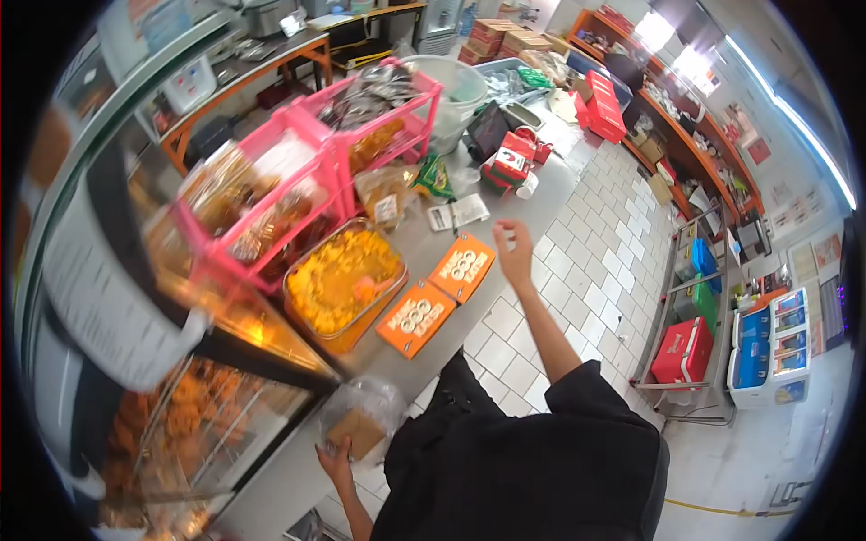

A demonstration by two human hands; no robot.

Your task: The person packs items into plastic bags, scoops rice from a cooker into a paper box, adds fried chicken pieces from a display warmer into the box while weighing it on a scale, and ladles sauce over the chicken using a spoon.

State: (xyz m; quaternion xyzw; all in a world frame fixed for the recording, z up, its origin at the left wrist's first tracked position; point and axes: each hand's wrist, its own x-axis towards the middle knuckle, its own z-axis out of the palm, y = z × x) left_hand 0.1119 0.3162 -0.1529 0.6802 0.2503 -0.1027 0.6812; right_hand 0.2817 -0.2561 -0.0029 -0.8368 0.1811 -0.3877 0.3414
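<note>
At the lower left, my left hand [336, 460] grips a clear plastic bag [377, 397] with a brown cardboard piece or box [356, 433] in it, beside the counter's edge. My right hand [514, 255] is raised near the counter's front edge, fingers loosely curled and apart, with nothing visible in it. Closest to that hand lies an orange printed box [463, 267]; a second orange box [415, 319] adjoins it. Left of them stands a clear-sided tray of yellow-orange food [347, 278]. A white printed packet [457, 213] lies behind the boxes.
Pink baskets [338, 171] of wrapped food stand at the back left. A glass display case [207, 424] with fried food is at lower left. Farther along the counter are a red box [512, 162] and a translucent bucket [446, 99]. The tiled floor [577, 243] runs to the right.
</note>
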